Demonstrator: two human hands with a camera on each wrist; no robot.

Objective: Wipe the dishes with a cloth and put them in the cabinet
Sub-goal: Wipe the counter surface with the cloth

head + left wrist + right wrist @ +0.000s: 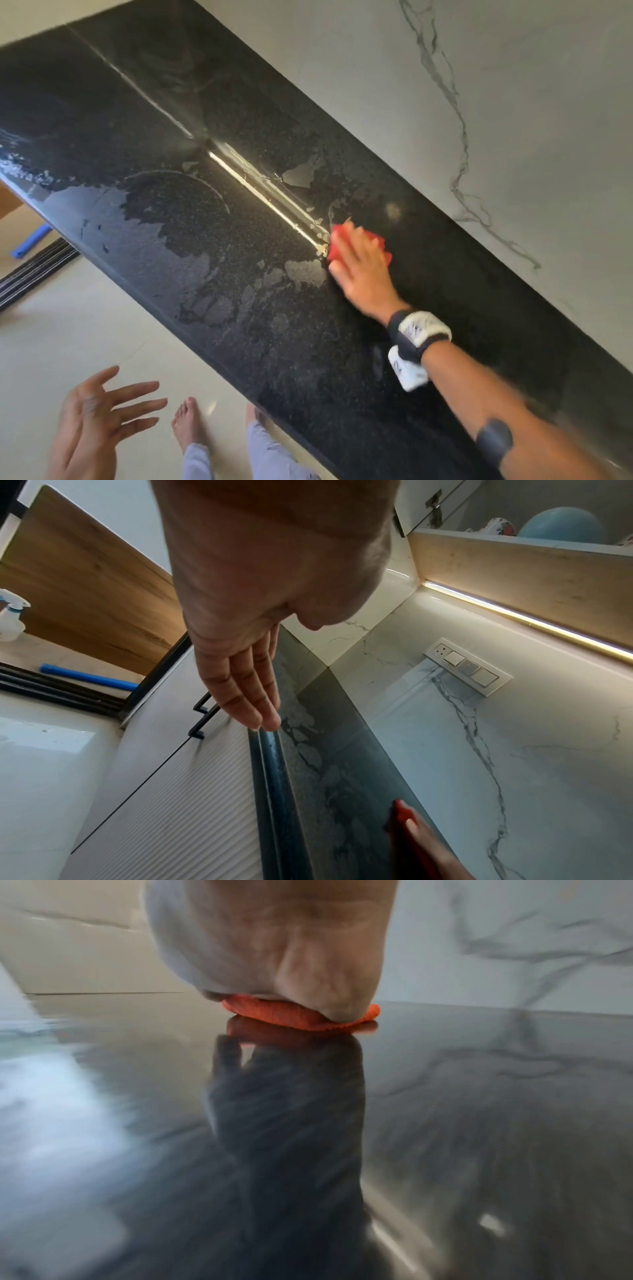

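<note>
My right hand [356, 260] lies flat with straight fingers on a red cloth [376, 245], pressing it onto the wet black granite countertop [205, 222]. The right wrist view shows the palm on the folded cloth [294, 1015], blurred by motion. My left hand [99, 421] hangs in the air below the counter's front edge, fingers spread and empty; the left wrist view shows its fingers [250, 693] straight, near the counter edge. In an open upper cabinet [514, 550] stand a blue dish [561, 523] and patterned dishes [502, 527]. No dishes are on the counter.
Water patches [102, 212] cover the counter's left and front part. A marble wall [479, 102] backs the counter, with a switch panel [467, 666]. White ribbed lower cabinet doors [178, 791] sit below. A spray bottle [10, 615] and a blue tube [89, 677] lie far left.
</note>
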